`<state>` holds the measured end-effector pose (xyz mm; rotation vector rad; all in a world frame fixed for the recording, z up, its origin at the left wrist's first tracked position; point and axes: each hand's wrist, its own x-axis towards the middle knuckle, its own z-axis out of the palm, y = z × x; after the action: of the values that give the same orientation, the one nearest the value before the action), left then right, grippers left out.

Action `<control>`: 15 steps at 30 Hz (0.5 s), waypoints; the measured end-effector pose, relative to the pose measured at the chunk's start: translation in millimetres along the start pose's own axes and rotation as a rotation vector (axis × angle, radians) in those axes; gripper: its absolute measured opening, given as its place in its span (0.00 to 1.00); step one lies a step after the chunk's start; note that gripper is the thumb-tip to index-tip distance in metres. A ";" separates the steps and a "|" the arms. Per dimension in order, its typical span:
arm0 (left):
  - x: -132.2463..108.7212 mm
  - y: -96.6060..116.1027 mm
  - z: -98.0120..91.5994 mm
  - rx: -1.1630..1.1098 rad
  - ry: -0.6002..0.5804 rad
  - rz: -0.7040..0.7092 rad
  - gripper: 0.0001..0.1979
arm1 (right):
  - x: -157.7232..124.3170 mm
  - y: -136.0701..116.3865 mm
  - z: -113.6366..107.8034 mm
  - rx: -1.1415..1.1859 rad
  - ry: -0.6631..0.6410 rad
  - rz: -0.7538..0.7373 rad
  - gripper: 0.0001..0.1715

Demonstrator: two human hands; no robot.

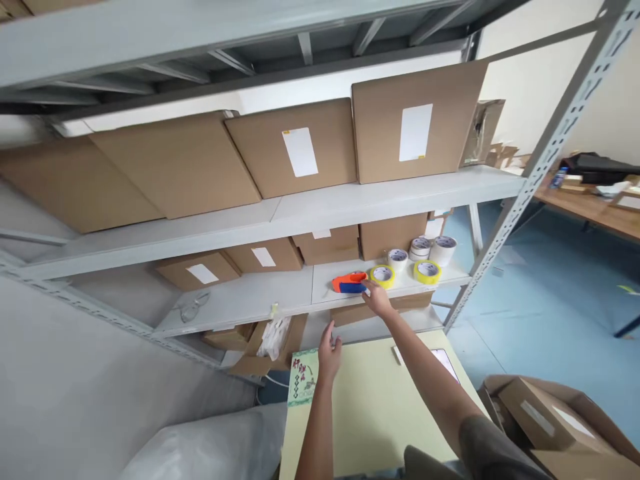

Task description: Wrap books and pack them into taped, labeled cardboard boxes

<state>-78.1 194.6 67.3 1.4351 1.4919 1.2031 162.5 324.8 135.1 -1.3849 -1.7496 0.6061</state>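
On the lower shelf lies an orange-and-blue tape dispenser (349, 283). My right hand (379, 298) reaches to its right end, with the fingers closed on it. Just beyond that hand a roll of yellow-edged tape (382, 275) rests on the shelf, and a second yellow-edged roll (427, 271) lies farther right. My left hand (329, 353) is raised over the back edge of the pale yellow table (370, 407), fingers apart, holding nothing.
White tape rolls (443, 251) stand behind the yellow ones. Cardboard boxes (295, 150) line the grey rack's shelves (320, 217). Safety glasses (194, 307) lie at the shelf's left. A phone (445, 363) is on the table. An open carton (555, 420) sits at lower right.
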 end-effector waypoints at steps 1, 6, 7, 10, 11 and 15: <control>-2.0 -0.3 -3.0 0.007 0.017 -0.002 0.29 | 15.4 -2.2 2.4 -0.017 -0.037 -0.011 0.31; -12.8 -1.9 -26.6 0.003 0.090 -0.058 0.28 | 46.8 -6.6 26.3 -0.190 -0.156 -0.009 0.32; -14.5 -1.9 -31.6 0.002 0.103 -0.071 0.27 | 46.7 -6.3 30.8 -0.215 -0.140 0.002 0.31; -18.0 0.0 -44.4 -0.003 0.135 -0.098 0.26 | 45.1 -7.4 35.5 -0.212 -0.116 0.068 0.27; -18.7 1.3 -47.8 -0.010 0.141 -0.102 0.25 | 44.8 -9.1 33.9 -0.184 -0.118 0.090 0.25; -21.1 5.7 -60.4 -0.055 0.121 -0.081 0.25 | 36.2 -21.5 19.3 -0.035 -0.026 0.101 0.19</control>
<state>-131.1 165.2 88.5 1.2729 1.5704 1.2910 131.8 355.2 151.6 -1.5029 -1.7262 0.6535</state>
